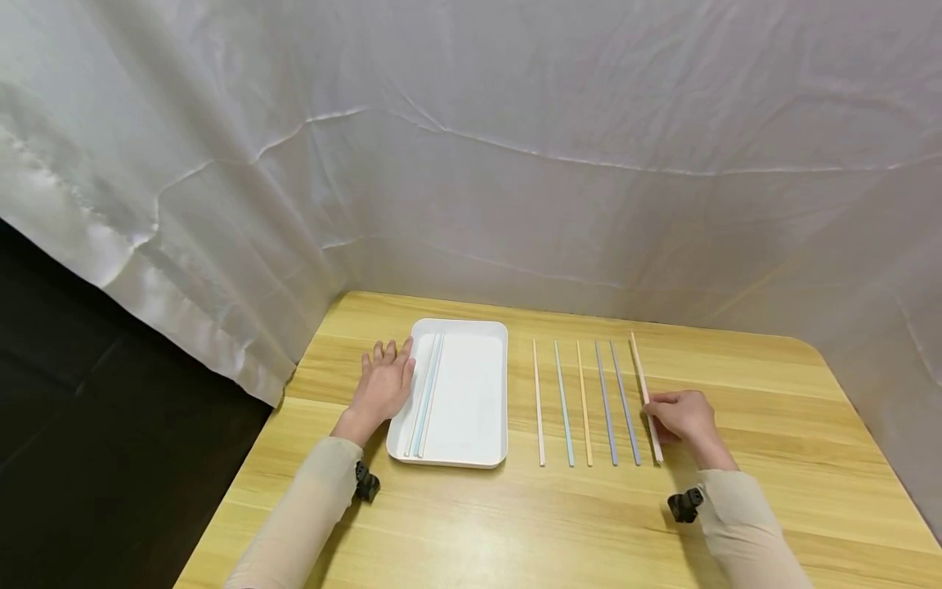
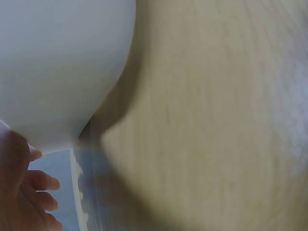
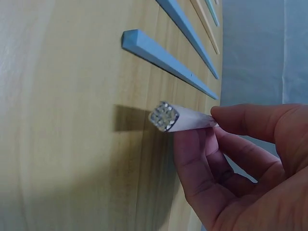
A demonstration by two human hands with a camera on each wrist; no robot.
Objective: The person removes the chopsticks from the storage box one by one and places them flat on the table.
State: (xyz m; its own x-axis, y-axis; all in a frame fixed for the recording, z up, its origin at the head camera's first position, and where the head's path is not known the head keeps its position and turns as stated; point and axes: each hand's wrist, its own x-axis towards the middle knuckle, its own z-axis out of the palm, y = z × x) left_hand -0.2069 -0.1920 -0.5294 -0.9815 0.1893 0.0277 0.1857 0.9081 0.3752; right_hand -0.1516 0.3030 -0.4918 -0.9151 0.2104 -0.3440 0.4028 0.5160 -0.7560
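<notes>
My right hand (image 1: pixel 680 415) pinches a pale pink chopstick (image 1: pixel 639 368) between thumb and fingers, at the right end of a row. In the right wrist view the chopstick's thick end (image 3: pixel 164 117), with a speckled silvery tip, points to the camera just over the tabletop. My left hand (image 1: pixel 386 382) rests at the left rim of a white tray (image 1: pixel 471 393), fingers spread. The left wrist view has its thumb on the rim and the other fingers (image 2: pixel 44 182) outside it. Inside the tray, white and light blue chopsticks (image 1: pixel 429 397) lie lengthwise along the left side.
Between tray and right hand, several chopsticks lie apart, roughly parallel: pink (image 1: pixel 538 401), light blue (image 1: pixel 564 401), yellow (image 1: pixel 585 401) and two blue-violet ones (image 1: pixel 607 401). They lie on a wooden table (image 1: pixel 471 523). A grey-white curtain (image 1: pixel 559 213) hangs behind the table's far edge.
</notes>
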